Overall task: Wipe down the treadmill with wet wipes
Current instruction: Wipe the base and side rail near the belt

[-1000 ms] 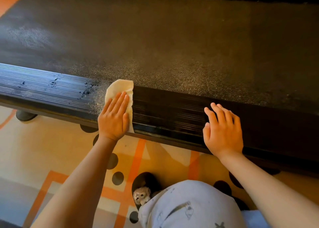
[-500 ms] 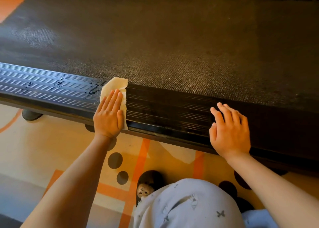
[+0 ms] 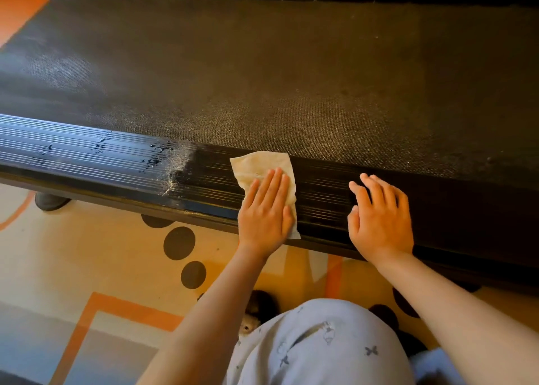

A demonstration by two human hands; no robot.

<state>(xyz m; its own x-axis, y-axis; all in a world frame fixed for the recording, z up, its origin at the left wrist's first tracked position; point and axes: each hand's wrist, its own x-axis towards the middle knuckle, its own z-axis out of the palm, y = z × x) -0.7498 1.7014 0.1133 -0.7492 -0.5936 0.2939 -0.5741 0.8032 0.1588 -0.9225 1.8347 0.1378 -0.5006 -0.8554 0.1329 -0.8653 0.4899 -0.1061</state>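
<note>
Sliding right along the rail (image 3: pixel 87 157), flat left hand (image 3: pixel 264 215) presses wipe (image 3: pixel 256 166) nearer the spread right hand (image 3: pixel 379 224).

The treadmill (image 3: pixel 291 78) is black, with a wide, finely textured belt lying flat. Along its near edge runs a glossy, ribbed side rail (image 3: pixel 87 157). The rail's left stretch shows wet streaks and scattered droplets. The wet wipe (image 3: pixel 259 166) is off-white and creased, spread flat on the rail under the left hand (image 3: pixel 267 209). Its top edge meets the belt and its lower corner overhangs the rail's outer edge.
</note>
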